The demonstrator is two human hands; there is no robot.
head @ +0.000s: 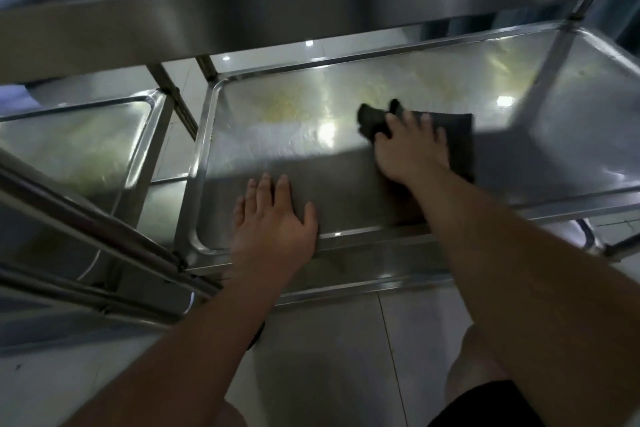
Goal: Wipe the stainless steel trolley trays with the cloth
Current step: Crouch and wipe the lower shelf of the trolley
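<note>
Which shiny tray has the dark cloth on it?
The lower tray straight ahead, where the right hand presses the dark cloth and the left hand rests flat. The tray on the left and the top shelf have no cloth.

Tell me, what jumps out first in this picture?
First, the dark cloth pressed flat under the right hand in the middle of the lower steel tray. Next, the left hand, palm down at the tray's near edge. Beyond the cloth, yellowish smears mark the far part of the tray.
</note>
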